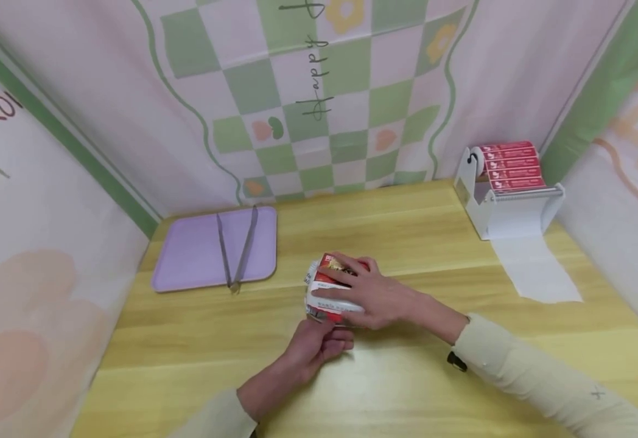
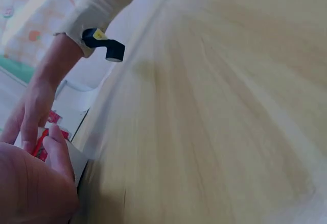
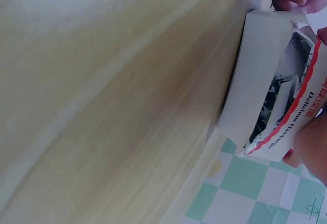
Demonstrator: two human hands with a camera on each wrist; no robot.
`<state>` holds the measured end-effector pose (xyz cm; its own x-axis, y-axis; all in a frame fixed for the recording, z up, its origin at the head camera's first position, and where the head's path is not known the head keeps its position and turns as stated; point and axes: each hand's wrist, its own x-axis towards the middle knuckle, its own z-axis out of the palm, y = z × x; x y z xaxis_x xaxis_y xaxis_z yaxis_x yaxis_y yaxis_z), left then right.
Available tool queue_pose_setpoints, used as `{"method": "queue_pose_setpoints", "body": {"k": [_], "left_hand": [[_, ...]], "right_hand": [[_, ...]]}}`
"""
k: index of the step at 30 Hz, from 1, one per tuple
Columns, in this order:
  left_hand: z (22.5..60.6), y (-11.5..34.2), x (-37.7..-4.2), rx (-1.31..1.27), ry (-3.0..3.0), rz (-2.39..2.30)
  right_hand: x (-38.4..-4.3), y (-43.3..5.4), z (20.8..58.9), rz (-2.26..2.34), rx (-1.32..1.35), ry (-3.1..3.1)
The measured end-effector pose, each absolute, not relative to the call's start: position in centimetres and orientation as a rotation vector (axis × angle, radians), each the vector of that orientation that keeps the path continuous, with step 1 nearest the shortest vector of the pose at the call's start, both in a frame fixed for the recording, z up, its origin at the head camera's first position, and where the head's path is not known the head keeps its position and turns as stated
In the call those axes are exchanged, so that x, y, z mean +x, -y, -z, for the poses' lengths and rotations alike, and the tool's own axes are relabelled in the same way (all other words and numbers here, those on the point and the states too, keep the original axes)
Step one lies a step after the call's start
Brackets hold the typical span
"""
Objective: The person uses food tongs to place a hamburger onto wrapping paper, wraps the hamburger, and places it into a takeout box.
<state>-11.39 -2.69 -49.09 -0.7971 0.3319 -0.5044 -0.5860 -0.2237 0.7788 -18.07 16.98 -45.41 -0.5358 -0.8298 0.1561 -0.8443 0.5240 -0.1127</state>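
A red and white hamburger box (image 1: 327, 292) sits on the table near the middle. Printed words and a red wavy line run along its side in the right wrist view, where a crumpled black-and-white wrapper (image 3: 281, 96) shows through the opening. From the right, my right hand (image 1: 376, 298) grips the box, fingers spread over its top and one fingertip past its far edge. My left hand (image 1: 319, 347) is at the near side, its thumb and bent fingers holding the box's lower edge. The left fingertips are partly hidden behind the box.
Metal tongs (image 1: 237, 261) lie spread on a purple tray (image 1: 187, 261) at the back left. A white dispenser (image 1: 516, 210) with a roll of red labels (image 1: 513, 165) stands at the back right, a white paper strip (image 1: 538, 267) trailing onto the wooden table (image 1: 406, 389). A patterned curtain (image 1: 346, 91) hangs behind.
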Motion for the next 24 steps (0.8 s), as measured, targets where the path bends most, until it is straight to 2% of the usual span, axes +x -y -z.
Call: {"method": "queue_pose_setpoints", "body": {"k": [24], "left_hand": [[49.60,2.61,-10.89,-0.374,-1.379,-2.180]], "right_hand": [[-17.63,-16.92,45.06,-0.182,1.484,2.730]]}}
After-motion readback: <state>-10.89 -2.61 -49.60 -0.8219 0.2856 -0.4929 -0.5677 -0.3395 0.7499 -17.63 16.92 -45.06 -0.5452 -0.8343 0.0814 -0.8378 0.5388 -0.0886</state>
